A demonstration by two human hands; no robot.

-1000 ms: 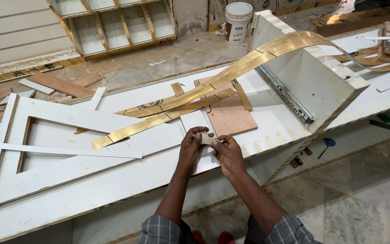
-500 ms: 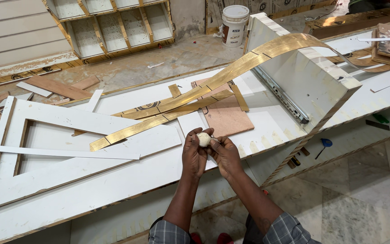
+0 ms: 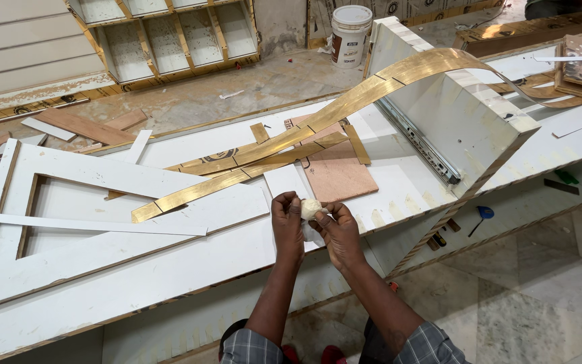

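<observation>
Fingers of your left hand [image 3: 287,221] and right hand [image 3: 337,232] are pinching together one small cream-white lump [image 3: 310,208], held between them just above the white board [image 3: 170,269]. Near it lies a long gold strip [image 3: 237,176] and a brown plywood square [image 3: 338,176].

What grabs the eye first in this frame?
The long gold strip stands out most: it runs from the left of the white worktop up and arches over the upturned white drawer box at the right. Next, at the near edge of the worktop, the left hand and right hand pinch a small pale wad together. A white bucket sits on the dusty floor behind.
</observation>
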